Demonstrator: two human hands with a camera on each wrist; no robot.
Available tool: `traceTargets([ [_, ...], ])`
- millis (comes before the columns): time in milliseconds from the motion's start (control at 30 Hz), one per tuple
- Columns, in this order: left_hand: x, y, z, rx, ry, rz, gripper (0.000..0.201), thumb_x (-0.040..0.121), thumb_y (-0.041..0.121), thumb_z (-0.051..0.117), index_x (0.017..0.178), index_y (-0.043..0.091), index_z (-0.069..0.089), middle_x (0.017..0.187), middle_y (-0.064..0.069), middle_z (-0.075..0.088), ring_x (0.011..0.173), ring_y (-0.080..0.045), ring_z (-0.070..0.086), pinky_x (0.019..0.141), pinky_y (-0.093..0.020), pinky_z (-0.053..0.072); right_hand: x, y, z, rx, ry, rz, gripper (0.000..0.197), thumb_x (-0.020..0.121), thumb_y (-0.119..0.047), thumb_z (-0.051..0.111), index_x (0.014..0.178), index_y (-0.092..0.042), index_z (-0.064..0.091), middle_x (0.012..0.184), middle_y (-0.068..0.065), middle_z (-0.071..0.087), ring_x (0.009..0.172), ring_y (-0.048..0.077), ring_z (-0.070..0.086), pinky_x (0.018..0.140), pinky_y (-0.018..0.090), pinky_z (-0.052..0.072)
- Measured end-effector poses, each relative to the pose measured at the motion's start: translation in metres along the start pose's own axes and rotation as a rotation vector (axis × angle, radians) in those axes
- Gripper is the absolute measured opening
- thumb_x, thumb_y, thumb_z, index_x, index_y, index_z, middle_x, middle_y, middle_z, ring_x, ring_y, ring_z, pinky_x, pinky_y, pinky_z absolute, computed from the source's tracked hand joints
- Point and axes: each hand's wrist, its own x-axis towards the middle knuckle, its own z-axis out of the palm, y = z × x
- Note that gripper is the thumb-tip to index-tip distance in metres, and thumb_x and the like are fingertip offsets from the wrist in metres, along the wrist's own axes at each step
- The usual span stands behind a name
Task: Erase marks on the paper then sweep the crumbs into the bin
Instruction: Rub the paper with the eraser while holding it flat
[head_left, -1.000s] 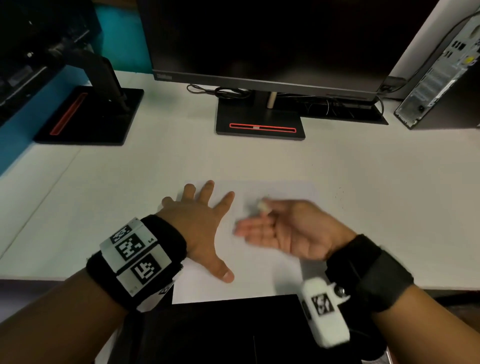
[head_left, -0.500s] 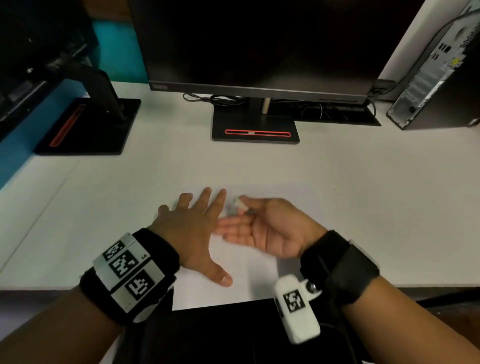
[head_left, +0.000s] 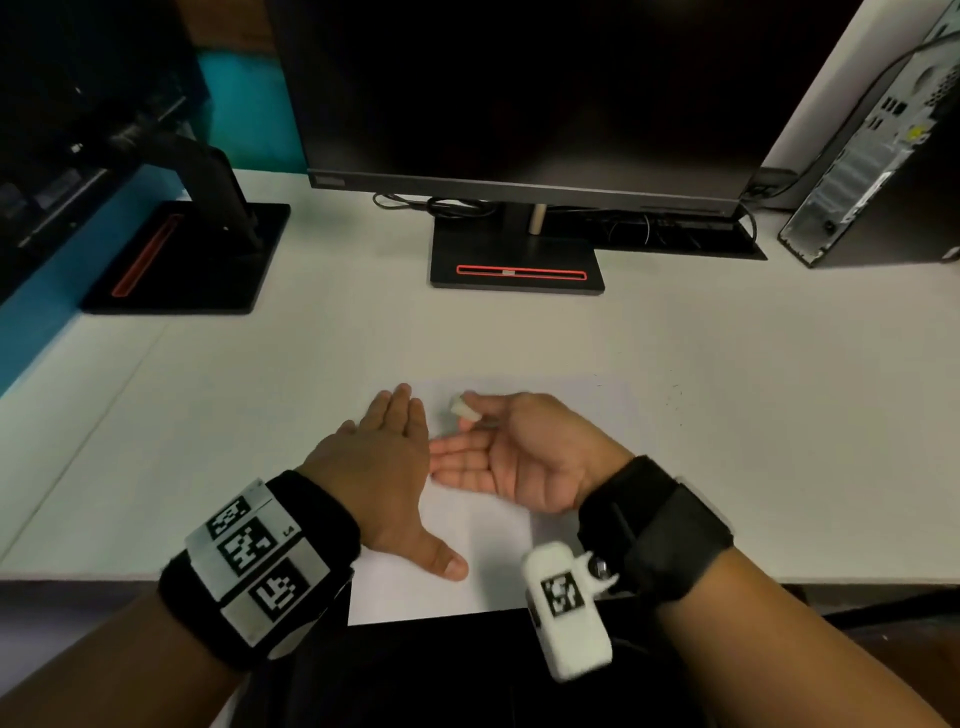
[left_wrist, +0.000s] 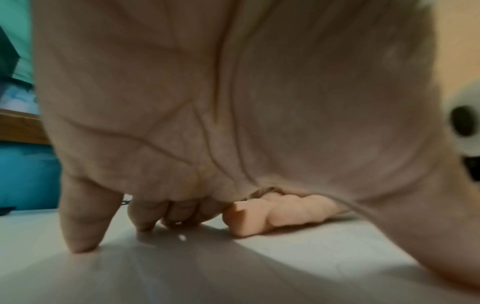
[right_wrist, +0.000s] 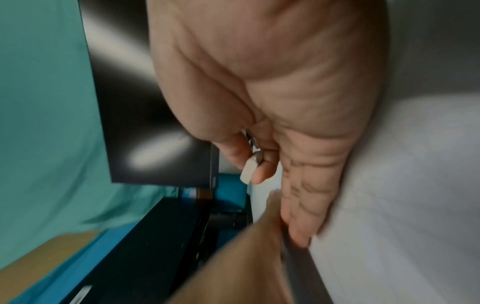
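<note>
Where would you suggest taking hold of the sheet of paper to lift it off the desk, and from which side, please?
Probably the near edge of the paper: it seems to overhang the desk front, so fingers could slip under from below while a thumb pinches on top. The left hand lies flat on the sheet and should lift first. The right hand pinches the eraser, so the left is freer.

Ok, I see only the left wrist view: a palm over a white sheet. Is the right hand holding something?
Observer: Yes. The right hand pinches a small white eraser between thumb and forefinger.
Operator: And its other fingers?
Observer: They are straight, edge-down on the paper, tips next to the left hand.
Operator: Where does the paper lie?
Observer: Its near edge hangs over the edge of the desk.
</note>
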Motion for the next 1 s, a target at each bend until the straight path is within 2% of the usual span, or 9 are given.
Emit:
traceTargets([
  [200,-0.001,-0.002,0.000,-0.003,0.013,0.003,0.161,0.055,0.090,0.068,0.152,0.003,-0.027,0.160,-0.012,-0.036,0.152,-0.026,-0.023,0.123,-0.045,0.005,0.009,-0.043,-0.049,0.426,0.456,-0.511,0.026,0.108,-0.022,0.044,0.089,-0.009,0.057,0.104,0.020,0.067,0.099,0.032,0.070,0.092,0.039,0.056],
  [267,-0.002,-0.002,0.000,0.000,0.020,0.003,0.160,0.055,0.090,0.067,0.153,0.003,-0.026,0.160,-0.012,-0.035,0.152,-0.026,-0.022,0.123,-0.045,0.006,0.000,-0.043,-0.052,0.472,0.476,-0.591,0.023,0.106,-0.019,0.049,0.089,-0.009,0.060,0.109,0.019,0.064,0.102,0.032,0.068,0.096,0.039,0.057],
  [333,-0.002,-0.002,0.000,-0.003,0.022,0.005,0.160,0.055,0.090,0.067,0.153,0.003,-0.026,0.161,-0.011,-0.034,0.152,-0.026,-0.021,0.123,-0.045,0.006,-0.008,-0.032,-0.038,0.495,0.330,-0.554,0.027,0.106,-0.022,0.050,0.085,-0.009,0.059,0.113,0.021,0.065,0.107,0.033,0.068,0.095,0.038,0.059],
  [500,-0.001,-0.003,0.002,-0.009,0.032,0.008,0.160,0.055,0.091,0.066,0.154,0.005,-0.025,0.160,-0.011,-0.035,0.152,-0.025,-0.022,0.123,-0.045,0.007,-0.016,0.005,-0.013,0.063,0.011,-0.084,0.044,0.107,-0.028,0.047,0.090,0.006,0.068,0.120,0.030,0.068,0.116,0.039,0.067,0.104,0.047,0.052],
  [567,0.000,-0.003,0.002,-0.009,0.029,0.017,0.159,0.055,0.091,0.067,0.154,0.009,-0.026,0.160,-0.011,-0.035,0.152,-0.026,-0.023,0.123,-0.046,0.006,-0.014,-0.006,-0.036,0.127,0.057,-0.106,0.046,0.108,-0.031,0.042,0.097,0.007,0.067,0.118,0.030,0.069,0.116,0.036,0.067,0.098,0.044,0.055],
  [733,0.000,-0.005,0.004,-0.035,0.034,0.051,0.153,0.055,0.089,0.069,0.152,0.029,-0.033,0.160,-0.011,-0.036,0.150,-0.027,-0.026,0.123,-0.049,0.004,-0.025,-0.054,-0.099,0.490,0.500,-0.578,0.031,0.107,-0.024,0.046,0.079,-0.011,0.054,0.100,0.018,0.066,0.092,0.029,0.071,0.102,0.039,0.054],
  [800,0.001,-0.006,0.003,-0.027,0.037,0.056,0.151,0.055,0.090,0.068,0.152,0.033,-0.032,0.160,-0.012,-0.037,0.150,-0.029,-0.027,0.122,-0.051,0.004,-0.033,-0.053,-0.102,0.530,0.482,-0.640,0.029,0.106,-0.023,0.051,0.080,-0.010,0.056,0.105,0.017,0.066,0.100,0.030,0.072,0.100,0.039,0.056],
  [933,0.003,-0.005,0.002,-0.048,0.005,0.054,0.145,0.057,0.088,0.070,0.151,0.041,-0.031,0.158,-0.014,-0.039,0.149,-0.030,-0.029,0.123,-0.053,0.002,-0.034,-0.029,-0.067,0.313,0.216,-0.375,0.029,0.105,-0.027,0.051,0.087,-0.005,0.059,0.116,0.025,0.069,0.105,0.035,0.073,0.087,0.039,0.062],
  [1000,0.004,-0.004,0.000,-0.052,0.003,0.046,0.145,0.057,0.087,0.071,0.151,0.042,-0.030,0.159,-0.013,-0.038,0.150,-0.029,-0.028,0.124,-0.052,0.004,-0.033,-0.016,-0.056,0.055,0.087,-0.159,0.034,0.104,-0.028,0.052,0.096,0.003,0.064,0.120,0.029,0.069,0.108,0.039,0.072,0.092,0.044,0.059],
])
